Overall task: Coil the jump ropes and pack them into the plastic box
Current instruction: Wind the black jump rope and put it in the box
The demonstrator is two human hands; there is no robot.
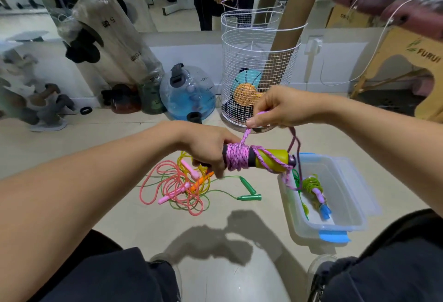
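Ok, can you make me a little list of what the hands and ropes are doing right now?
left hand: grips the handles of the purple rope
right hand: pinches the loose purple cord, pulled up from the wrap
purple rope: partly wound round its handles, tail hanging over the box
plastic box: open, on the floor, one coiled rope inside
floor pile: pink, green, orange ropes tangled, not coiled

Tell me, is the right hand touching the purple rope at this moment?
Touching. In the head view the right hand pinches the purple rope, which runs taut from its fingertips down to the coil on the handles.
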